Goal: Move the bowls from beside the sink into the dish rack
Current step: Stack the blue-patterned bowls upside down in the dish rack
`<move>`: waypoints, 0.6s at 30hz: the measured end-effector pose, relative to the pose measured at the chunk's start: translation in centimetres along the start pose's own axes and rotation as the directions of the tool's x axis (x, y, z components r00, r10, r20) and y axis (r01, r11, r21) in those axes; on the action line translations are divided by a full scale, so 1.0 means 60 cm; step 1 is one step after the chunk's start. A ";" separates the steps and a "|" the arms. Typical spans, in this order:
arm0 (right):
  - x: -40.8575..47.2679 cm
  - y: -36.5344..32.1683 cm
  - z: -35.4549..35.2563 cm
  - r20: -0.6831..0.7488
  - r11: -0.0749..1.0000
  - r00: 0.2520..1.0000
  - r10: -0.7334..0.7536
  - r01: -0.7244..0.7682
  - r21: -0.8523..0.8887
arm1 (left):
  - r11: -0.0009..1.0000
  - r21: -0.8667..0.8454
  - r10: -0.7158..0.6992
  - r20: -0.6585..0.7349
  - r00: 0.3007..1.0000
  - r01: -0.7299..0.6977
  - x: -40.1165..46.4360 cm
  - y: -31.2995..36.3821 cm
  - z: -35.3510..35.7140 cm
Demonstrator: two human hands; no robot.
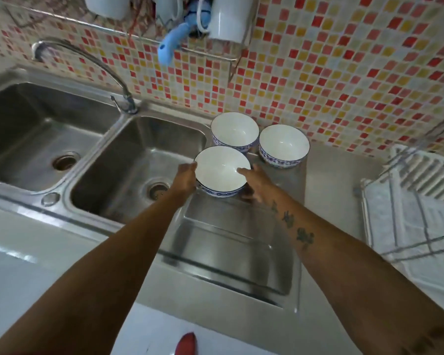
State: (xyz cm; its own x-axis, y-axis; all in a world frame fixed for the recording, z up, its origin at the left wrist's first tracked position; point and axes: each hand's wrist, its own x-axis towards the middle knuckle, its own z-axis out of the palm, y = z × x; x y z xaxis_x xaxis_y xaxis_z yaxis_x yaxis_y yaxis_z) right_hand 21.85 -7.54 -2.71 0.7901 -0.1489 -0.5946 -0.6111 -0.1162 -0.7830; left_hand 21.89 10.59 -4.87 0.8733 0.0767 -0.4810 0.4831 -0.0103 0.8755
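Both forearms bare, no sleeves in view, no watch or rings visible. Left hand (183,179): unmarked, nothing worn. Right hand (256,184): nothing worn either; its forearm carries a row of small dark tattoos (292,226), more dark ink near the elbow.

Home kitchen: steel double sink (139,160), faucet (87,62), mosaic tile wall (344,73).

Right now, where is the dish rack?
In the head view, the dish rack stands at the far right edge on the steel counter, right of the three bowls and against the tiled wall.
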 end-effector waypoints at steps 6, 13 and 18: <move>0.013 0.019 0.025 -0.099 0.995 0.993 -0.062 0.069 0.073 | 0.989 0.084 0.131 -0.146 0.980 -0.120 0.014 -0.016 0.042; 0.012 0.021 0.029 -0.157 0.992 0.982 -0.101 0.110 0.055 | 0.985 0.058 0.171 -0.184 0.968 -0.163 0.028 -0.032 0.050; 0.005 0.013 0.036 -0.199 0.983 0.978 -0.056 0.089 0.161 | 0.983 0.000 0.179 -0.215 0.960 -0.184 0.012 -0.009 0.056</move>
State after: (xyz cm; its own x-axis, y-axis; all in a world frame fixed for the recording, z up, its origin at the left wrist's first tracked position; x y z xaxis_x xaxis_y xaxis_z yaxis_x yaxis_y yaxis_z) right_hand 21.69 -5.55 -3.89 0.7981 -0.3342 -0.5013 -0.5225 0.0303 -0.8521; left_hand 22.45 7.33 -5.82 0.9117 0.2857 -0.2951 0.3146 -0.0238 0.9489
